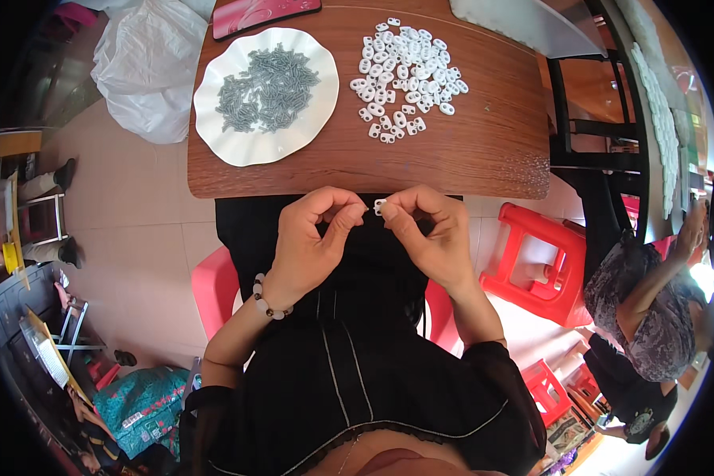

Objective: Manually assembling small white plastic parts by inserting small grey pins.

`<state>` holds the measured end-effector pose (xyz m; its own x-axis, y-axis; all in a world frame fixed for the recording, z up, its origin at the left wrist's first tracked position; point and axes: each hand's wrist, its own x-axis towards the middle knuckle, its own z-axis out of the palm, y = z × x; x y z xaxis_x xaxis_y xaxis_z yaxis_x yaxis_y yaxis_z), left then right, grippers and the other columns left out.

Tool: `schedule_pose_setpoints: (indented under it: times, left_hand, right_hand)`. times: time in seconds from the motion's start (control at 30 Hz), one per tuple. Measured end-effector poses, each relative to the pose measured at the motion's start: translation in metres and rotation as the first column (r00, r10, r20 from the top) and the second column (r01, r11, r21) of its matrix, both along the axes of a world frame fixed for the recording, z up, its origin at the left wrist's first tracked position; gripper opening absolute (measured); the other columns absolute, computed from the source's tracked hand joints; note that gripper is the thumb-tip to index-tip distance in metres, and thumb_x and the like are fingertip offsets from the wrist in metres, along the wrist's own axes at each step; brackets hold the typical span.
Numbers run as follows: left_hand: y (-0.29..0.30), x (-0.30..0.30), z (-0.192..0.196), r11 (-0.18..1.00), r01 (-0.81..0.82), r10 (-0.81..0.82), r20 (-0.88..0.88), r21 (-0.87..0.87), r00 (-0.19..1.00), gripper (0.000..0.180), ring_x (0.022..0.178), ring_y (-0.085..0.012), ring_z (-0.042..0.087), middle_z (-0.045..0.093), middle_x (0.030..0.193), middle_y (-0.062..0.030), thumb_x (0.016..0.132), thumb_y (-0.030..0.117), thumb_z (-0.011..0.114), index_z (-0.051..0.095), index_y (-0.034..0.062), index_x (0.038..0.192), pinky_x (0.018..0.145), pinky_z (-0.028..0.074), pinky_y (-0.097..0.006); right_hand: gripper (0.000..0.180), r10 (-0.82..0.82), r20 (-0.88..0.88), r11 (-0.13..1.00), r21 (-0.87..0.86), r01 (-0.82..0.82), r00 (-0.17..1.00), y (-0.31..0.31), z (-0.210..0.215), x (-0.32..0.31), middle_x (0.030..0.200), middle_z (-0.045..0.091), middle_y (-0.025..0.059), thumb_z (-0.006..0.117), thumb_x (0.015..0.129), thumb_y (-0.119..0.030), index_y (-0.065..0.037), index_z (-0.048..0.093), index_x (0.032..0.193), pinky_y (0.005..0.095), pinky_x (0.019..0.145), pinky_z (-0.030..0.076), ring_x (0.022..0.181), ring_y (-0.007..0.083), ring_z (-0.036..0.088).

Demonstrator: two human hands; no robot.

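Observation:
My right hand (435, 234) pinches a small white two-hole plastic piece (379, 207) between thumb and forefinger, just in front of the table's near edge. Close beside it on the left, my left hand (313, 234) is closed in a pinch, a little apart from the white piece. What its fingertips hold, if anything, is too small to make out. Beyond my hands, a heap of similar white two-hole pieces (411, 70) lies on the brown wooden table (484, 155). Left of the heap, a wavy-rimmed white plate (208, 99) bears many small grey pin-like parts (270, 87).
A pink flat case (262, 12) lies at the table's far left. Red plastic stools (504, 278) stand on the floor to my right, near other people (650, 317). A white plastic bag (151, 71) is left of the table, and a teal patterned bag (143, 412) sits at lower left.

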<state>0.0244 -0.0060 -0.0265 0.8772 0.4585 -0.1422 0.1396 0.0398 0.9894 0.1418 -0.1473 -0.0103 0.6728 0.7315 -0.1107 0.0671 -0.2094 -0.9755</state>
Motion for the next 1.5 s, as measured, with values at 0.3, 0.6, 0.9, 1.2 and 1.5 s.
schedule_pose_setpoints:
  times: [0.3,0.6,0.9,1.2,1.5]
  left_hand:
    - [0.0001,-0.0006,-0.0008,0.996,-0.024,0.02,0.044,0.084,0.999,0.014,0.066,-0.0101,0.061,0.065,0.075,-0.0068,0.09,0.011,0.063,0.063,-0.0023,0.089,0.061,0.047,-0.023]
    - [-0.0001,0.0005,0.002,0.993,-0.008,0.005,0.026,0.117,1.0,0.014,0.066,-0.0104,0.061,0.064,0.074,-0.0066,0.09,0.011,0.063,0.063,-0.0025,0.089,0.06,0.047,-0.023]
    - [-0.0012,0.0004,-0.0013,0.999,-0.026,0.025,0.033,0.026,0.999,0.016,0.065,-0.0095,0.06,0.064,0.073,-0.006,0.091,0.013,0.063,0.063,-0.0028,0.088,0.06,0.047,-0.022]
    - [-0.0012,-0.0004,-0.0016,0.998,-0.012,0.011,0.027,0.056,1.0,0.016,0.064,-0.0096,0.06,0.064,0.072,-0.0061,0.091,0.013,0.063,0.063,-0.0027,0.087,0.059,0.046,-0.023]
    - [-0.0028,-0.0007,-0.0012,0.996,-0.032,0.03,0.028,0.079,0.999,0.014,0.064,-0.0099,0.06,0.065,0.072,-0.0067,0.089,0.01,0.064,0.063,-0.003,0.085,0.059,0.046,-0.023]
  right_hand:
    - [0.006,0.019,0.029,0.999,-0.029,-0.018,0.999,0.0,0.0006,-0.0031,0.072,0.062,0.0004,0.064,0.086,-0.004,0.002,0.064,0.086,0.0207,0.063,0.043,0.068,0.0052,0.055]
    - [0.005,0.038,0.121,0.997,-0.065,-0.03,0.992,0.0022,0.002,-0.0033,0.071,0.062,0.0009,0.066,0.085,-0.004,0.002,0.065,0.084,0.021,0.061,0.042,0.066,0.0052,0.054]
    - [0.005,0.003,0.138,0.999,-0.041,0.002,0.99,0.0021,0.001,-0.0029,0.068,0.061,0.0007,0.066,0.084,-0.004,0.001,0.065,0.082,0.0208,0.059,0.042,0.063,0.0053,0.054]
    - [0.006,0.028,0.166,0.998,-0.056,-0.019,0.986,0.0038,0.0007,-0.0052,0.067,0.062,0.0019,0.066,0.084,-0.004,0.002,0.065,0.082,0.0216,0.058,0.042,0.062,0.0062,0.054]
    - [0.005,-0.021,0.119,1.0,-0.01,0.022,0.993,0.0064,-0.0063,-0.0103,0.066,0.06,0.006,0.068,0.079,-0.003,0.002,0.065,0.079,0.024,0.052,0.041,0.055,0.01,0.053]
